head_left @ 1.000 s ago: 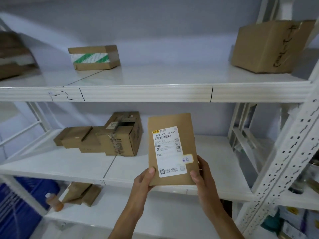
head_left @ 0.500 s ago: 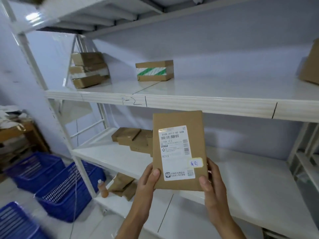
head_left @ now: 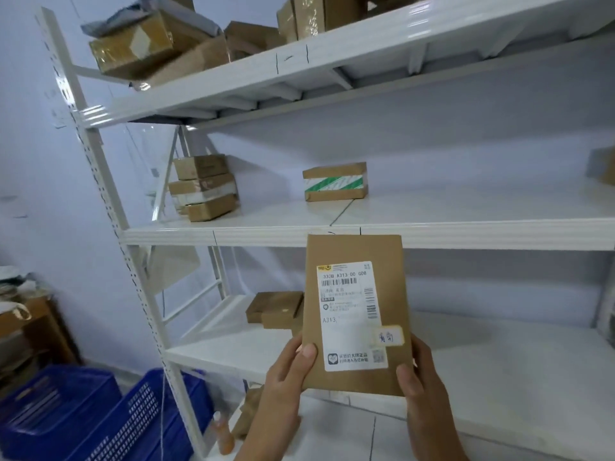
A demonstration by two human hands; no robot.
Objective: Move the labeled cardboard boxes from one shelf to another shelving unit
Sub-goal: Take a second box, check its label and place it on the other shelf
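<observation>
I hold the flat labeled parcel (head_left: 356,314) upright in front of the white shelving unit (head_left: 332,232), left hand (head_left: 286,371) and right hand (head_left: 422,377) clamped on its lower corners. I judge this the carrying step; next I must pick a shelf bay.

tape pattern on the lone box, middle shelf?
Green and white diagonal stripes on the lone box; head view.

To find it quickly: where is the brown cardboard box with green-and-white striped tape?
Head view, centre: the striped-tape box stands alone on the middle white shelf, right of three stacked boxes.
</observation>
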